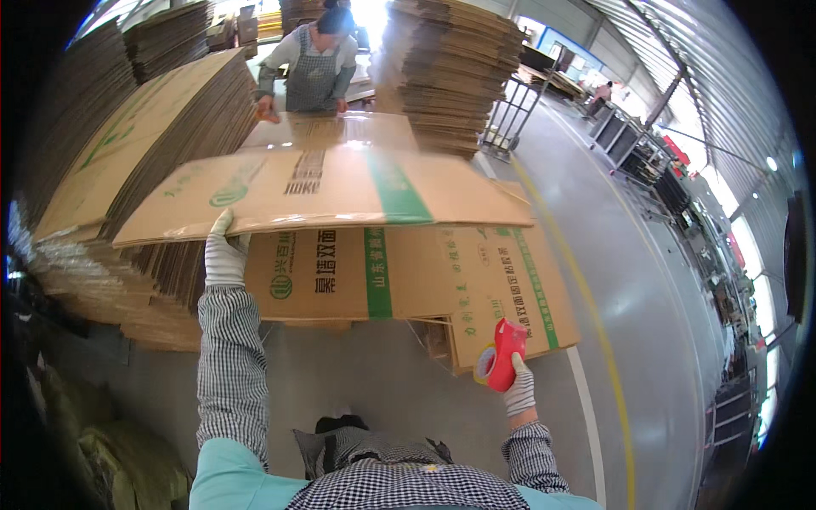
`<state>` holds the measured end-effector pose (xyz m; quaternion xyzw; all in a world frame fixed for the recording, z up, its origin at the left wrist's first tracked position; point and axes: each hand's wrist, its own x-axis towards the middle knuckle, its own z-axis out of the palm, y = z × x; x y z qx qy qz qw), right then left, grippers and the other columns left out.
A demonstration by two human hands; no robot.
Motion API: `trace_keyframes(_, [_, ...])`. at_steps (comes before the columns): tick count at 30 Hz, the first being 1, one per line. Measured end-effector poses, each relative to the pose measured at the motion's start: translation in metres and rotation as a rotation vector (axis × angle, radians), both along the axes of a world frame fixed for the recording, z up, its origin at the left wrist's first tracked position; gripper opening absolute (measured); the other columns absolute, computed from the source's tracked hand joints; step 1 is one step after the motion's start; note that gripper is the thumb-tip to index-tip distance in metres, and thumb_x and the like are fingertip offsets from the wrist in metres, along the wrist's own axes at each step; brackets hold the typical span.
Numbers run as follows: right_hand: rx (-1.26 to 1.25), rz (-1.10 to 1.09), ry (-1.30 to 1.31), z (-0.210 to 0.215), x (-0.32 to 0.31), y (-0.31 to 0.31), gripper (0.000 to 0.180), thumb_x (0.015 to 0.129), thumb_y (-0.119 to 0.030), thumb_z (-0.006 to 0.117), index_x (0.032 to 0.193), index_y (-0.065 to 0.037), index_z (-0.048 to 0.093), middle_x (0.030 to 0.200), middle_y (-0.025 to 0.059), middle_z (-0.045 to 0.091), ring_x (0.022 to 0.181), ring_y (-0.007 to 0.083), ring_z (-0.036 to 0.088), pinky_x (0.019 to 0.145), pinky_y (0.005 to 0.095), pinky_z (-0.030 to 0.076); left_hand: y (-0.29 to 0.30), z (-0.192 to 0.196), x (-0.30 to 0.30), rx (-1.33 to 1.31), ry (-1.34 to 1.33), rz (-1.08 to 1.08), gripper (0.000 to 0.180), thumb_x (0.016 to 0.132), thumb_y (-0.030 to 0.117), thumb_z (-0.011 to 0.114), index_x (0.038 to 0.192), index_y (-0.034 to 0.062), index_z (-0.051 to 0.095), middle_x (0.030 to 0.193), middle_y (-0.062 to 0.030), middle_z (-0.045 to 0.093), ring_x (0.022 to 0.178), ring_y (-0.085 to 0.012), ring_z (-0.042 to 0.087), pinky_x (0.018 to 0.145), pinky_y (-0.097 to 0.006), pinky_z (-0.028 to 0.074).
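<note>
My left hand (224, 253), in a white glove, grips the near edge of a flattened brown cardboard box (323, 191) with a green stripe and holds it lifted above another flat box (408, 276) lying underneath. My right hand (516, 387), also gloved, is closed around a red tape dispenser (501, 355) with a roll of tape, held just off the lower right corner of the bottom box.
Tall stacks of flat cardboard (127, 144) rise at my left and another stack (455, 72) at the back. A person in an apron (313, 64) works across the table. A yellow floor line (595, 323) runs along the grey floor at right.
</note>
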<state>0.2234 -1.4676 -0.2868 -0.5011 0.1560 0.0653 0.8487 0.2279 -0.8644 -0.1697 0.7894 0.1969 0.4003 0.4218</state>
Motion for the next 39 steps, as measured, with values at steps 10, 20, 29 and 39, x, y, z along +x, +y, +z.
trace_keyframes(10, [-0.412,-0.692,-0.009,-0.056,-0.084,-0.199,0.061,0.085,-0.043,0.072,0.126,0.0,0.056,0.108,0.009,0.064,0.092,0.0231,0.062,0.082,0.0381,0.051,-0.159,-0.139,-0.347,-1.226,-0.197,-0.073,0.046,0.088,0.024,0.063,0.127,0.0028,0.053,0.122,-0.0084,0.058,0.113,-0.0227,0.057,0.098,-0.038,0.045])
trace_keyframes(20, [-0.66,-0.38,-0.12,-0.046,-0.068,-0.183,0.054,0.08,-0.021,0.08,0.121,0.002,0.055,0.108,0.012,0.065,0.09,0.0227,0.063,0.082,0.0351,0.052,-0.269,-0.162,-0.456,-1.398,0.115,-0.011,0.046,0.088,0.015,0.063,0.13,0.0067,0.047,0.12,-0.0078,0.059,0.105,-0.0234,0.061,0.083,-0.042,0.058])
trace_keyframes(29, [-1.401,-0.296,0.057,-0.084,-0.11,-0.194,0.074,0.076,-0.03,0.08,0.13,0.009,0.047,0.121,0.0238,0.06,0.108,0.0344,0.06,0.096,0.0373,0.047,-0.293,-0.158,-0.466,-1.415,0.103,-0.061,0.042,0.091,0.015,0.061,0.13,0.005,0.047,0.119,-0.0102,0.059,0.105,-0.0235,0.062,0.084,-0.041,0.058])
trace_keyframes(39, [-1.394,-0.306,0.186,-0.085,-0.127,-0.21,0.085,0.077,-0.037,0.078,0.137,0.011,0.04,0.134,0.0294,0.051,0.121,0.0395,0.052,0.104,0.0387,0.042,-0.291,-0.162,-0.461,-1.425,0.151,-0.08,0.041,0.093,0.018,0.06,0.13,0.0031,0.049,0.121,-0.0124,0.06,0.105,-0.024,0.064,0.079,-0.037,0.061])
